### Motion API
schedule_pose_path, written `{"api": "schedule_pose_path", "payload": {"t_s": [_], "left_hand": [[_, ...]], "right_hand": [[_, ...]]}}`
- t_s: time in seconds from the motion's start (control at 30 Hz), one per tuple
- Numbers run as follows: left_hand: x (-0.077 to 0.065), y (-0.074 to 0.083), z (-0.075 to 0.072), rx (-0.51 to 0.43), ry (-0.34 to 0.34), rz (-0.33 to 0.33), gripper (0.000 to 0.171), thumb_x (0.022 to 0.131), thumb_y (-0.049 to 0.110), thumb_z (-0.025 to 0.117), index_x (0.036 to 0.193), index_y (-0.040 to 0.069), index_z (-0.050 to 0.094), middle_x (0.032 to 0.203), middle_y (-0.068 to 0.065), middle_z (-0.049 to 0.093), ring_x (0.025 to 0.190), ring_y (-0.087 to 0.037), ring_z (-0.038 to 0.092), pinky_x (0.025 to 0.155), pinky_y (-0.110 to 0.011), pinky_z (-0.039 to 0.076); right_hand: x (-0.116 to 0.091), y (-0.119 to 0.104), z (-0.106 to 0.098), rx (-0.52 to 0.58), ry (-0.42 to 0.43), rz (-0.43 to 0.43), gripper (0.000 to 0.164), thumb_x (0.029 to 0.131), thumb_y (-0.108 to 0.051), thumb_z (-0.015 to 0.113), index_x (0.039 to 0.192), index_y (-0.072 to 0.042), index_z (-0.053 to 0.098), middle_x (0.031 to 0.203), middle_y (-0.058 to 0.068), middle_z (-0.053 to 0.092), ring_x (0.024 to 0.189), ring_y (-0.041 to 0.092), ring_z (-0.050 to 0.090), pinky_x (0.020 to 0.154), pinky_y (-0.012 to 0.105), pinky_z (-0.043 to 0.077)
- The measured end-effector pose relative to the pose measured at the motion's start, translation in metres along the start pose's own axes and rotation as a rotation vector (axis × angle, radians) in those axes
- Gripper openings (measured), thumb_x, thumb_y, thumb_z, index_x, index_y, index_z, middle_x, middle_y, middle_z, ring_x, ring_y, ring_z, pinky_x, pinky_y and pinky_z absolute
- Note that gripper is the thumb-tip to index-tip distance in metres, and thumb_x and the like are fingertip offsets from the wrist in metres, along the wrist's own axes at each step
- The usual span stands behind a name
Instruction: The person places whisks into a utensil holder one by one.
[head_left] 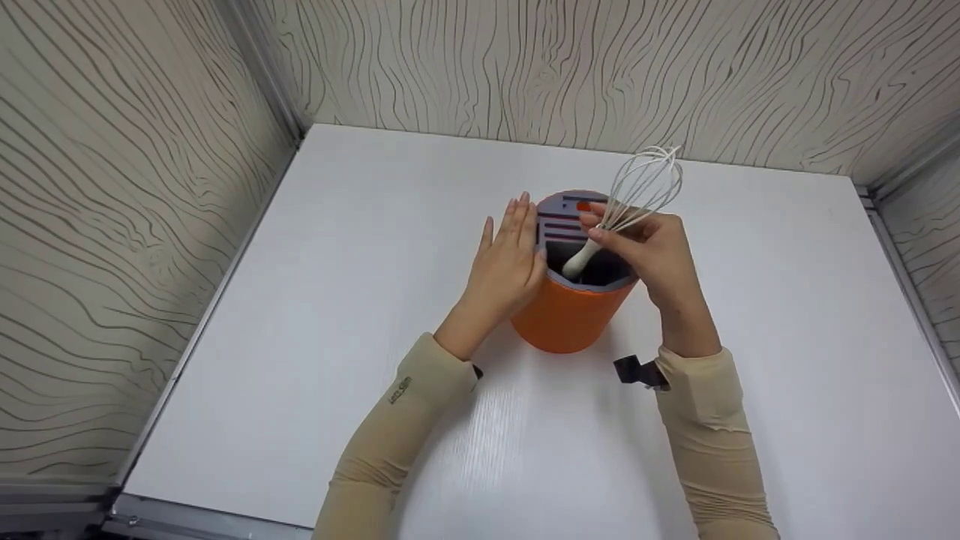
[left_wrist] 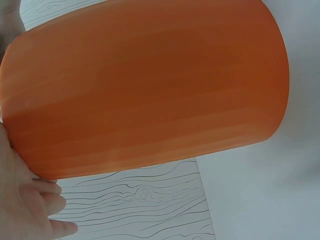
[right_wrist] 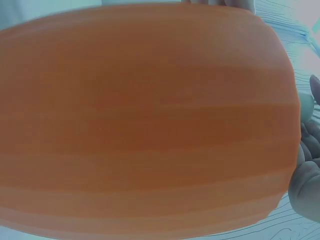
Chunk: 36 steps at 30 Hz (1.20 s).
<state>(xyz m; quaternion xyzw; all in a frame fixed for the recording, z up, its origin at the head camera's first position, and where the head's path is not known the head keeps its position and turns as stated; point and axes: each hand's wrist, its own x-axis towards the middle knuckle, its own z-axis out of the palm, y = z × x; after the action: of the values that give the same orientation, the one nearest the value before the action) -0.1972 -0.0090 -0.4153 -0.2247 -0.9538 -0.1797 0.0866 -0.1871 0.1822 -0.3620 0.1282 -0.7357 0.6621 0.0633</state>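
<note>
White table [head_left: 322, 300] spreads through the middle of the frame. Right of centre stands an orange container [head_left: 574, 319] with a slotted grey top. I lay my left hand [head_left: 504, 270], fingers straight, along its left side. My right hand [head_left: 664, 255] pinches a pale whisk [head_left: 616, 213], handle down at the dark opening, wires toward the upper right.

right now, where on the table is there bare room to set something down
The table is bare left of the left hand out to its left edge, and right of the right hand out to its right edge. It is crowded at the holder, both hands at its top and the whisk handle-first in its opening.
</note>
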Motion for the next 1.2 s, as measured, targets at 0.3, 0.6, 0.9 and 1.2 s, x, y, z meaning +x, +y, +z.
{"api": "schedule_pose_path", "payload": {"t_s": [0.3, 0.6, 0.9, 1.2], "left_hand": [[0.0007, 0.0007, -0.0021, 0.006, -0.024, -0.009, 0.059, 0.1, 0.029, 0.03, 0.149, -0.003, 0.017, 0.157, -0.013, 0.01, 0.144, -0.023, 0.007, 0.113, -0.047, 0.007], [0.0008, 0.0008, -0.0011, 0.02, -0.023, -0.009, 0.059, 0.099, 0.028, 0.03, 0.148, -0.003, 0.019, 0.156, -0.014, 0.012, 0.144, -0.024, 0.008, 0.113, -0.046, 0.008], [0.0003, 0.0009, 0.0008, 0.003, -0.01, -0.005, 0.059, 0.099, 0.027, 0.031, 0.148, -0.004, 0.021, 0.156, -0.015, 0.014, 0.144, -0.024, 0.01, 0.113, -0.047, 0.009], [0.0004, 0.0015, 0.0, 0.014, 0.003, -0.006, 0.059, 0.099, 0.027, 0.032, 0.147, -0.004, 0.022, 0.155, -0.015, 0.016, 0.143, -0.025, 0.012, 0.113, -0.047, 0.01]], "right_hand": [[0.0021, 0.0005, -0.0027, 0.003, -0.003, 0.021, 0.043, 0.074, 0.004, 0.076, 0.112, 0.014, 0.062, 0.095, 0.007, 0.072, 0.093, 0.016, 0.068, 0.083, 0.025, 0.05], [0.0036, 0.0016, -0.004, 0.044, 0.037, 0.021, 0.048, 0.073, 0.004, 0.076, 0.117, 0.014, 0.059, 0.096, 0.009, 0.072, 0.094, 0.017, 0.067, 0.082, 0.024, 0.05], [0.0038, 0.0055, -0.0025, 0.055, 0.068, 0.016, 0.053, 0.073, 0.004, 0.077, 0.122, 0.009, 0.057, 0.105, 0.021, 0.068, 0.1, 0.027, 0.065, 0.078, 0.024, 0.052], [0.0059, 0.003, -0.0036, 0.085, 0.047, 0.041, 0.054, 0.074, 0.004, 0.076, 0.124, 0.008, 0.055, 0.107, 0.021, 0.067, 0.099, 0.027, 0.065, 0.078, 0.026, 0.052]]}}
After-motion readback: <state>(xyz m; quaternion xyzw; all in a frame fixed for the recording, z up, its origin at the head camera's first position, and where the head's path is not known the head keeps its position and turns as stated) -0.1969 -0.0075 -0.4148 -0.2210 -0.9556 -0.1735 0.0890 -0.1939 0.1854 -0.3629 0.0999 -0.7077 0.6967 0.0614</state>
